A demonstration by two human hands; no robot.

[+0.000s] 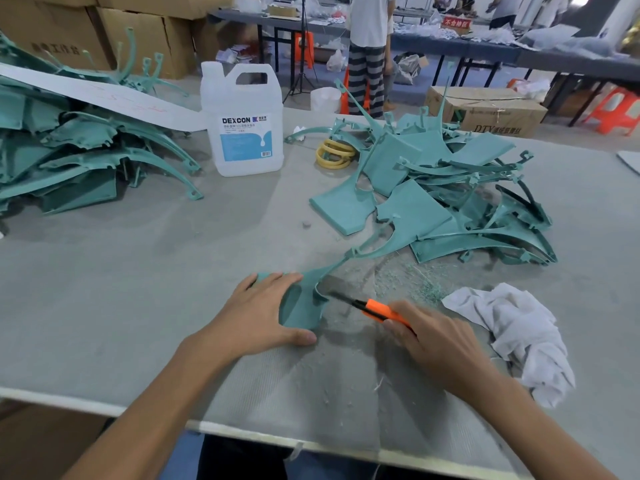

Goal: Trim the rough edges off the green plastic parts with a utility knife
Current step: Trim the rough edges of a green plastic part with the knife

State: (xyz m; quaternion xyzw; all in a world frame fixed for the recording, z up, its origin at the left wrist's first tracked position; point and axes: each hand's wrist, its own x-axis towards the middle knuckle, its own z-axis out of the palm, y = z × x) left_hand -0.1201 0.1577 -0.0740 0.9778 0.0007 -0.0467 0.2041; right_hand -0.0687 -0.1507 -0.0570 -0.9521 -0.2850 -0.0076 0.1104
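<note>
Stack of green parts (69, 157) sits left of the jug (242, 123). Nearer you than the jug, your left hand (263, 313) lies flat, fingers straight, pressing the green part (301, 306) onto the table (138, 271). Utility knife (377, 311) has its blade at that part's right edge, and your right hand (436, 344) is curled round the orange handle. Second pile (433, 202) lies right of the jug, white rag (519, 334) further right, nearer you.

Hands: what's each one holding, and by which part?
Right hand grips the orange utility knife by the rear of its handle. Left hand holds nothing; it presses flat on the broad end of the green plastic part.
</note>
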